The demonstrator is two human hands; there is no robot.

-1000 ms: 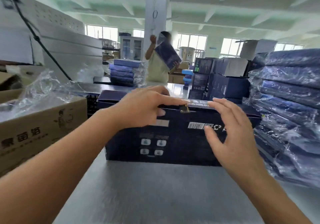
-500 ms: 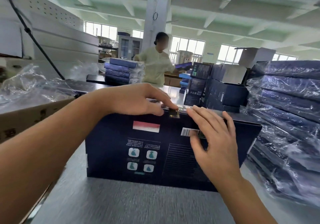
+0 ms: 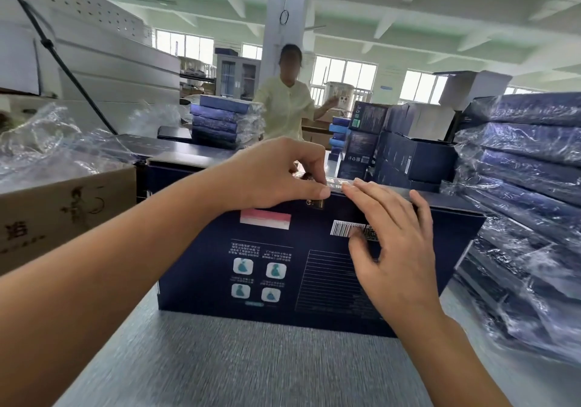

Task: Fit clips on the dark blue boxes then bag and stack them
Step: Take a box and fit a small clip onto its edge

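Grey surface [image 3: 251,359] in warehouse | dark blue box [image 3: 267,265] upright on edge | left hand [image 3: 273,177] grip pinching gold clip [image 3: 315,203] | right hand [image 3: 393,243] fingers flat on box | bagged boxes [image 3: 528,192] stacked right

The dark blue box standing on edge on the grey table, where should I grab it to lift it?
Probably the two short ends of the dark blue cardboard box, one hand per side: it stands upright, broad face toward you, too wide for one hand.
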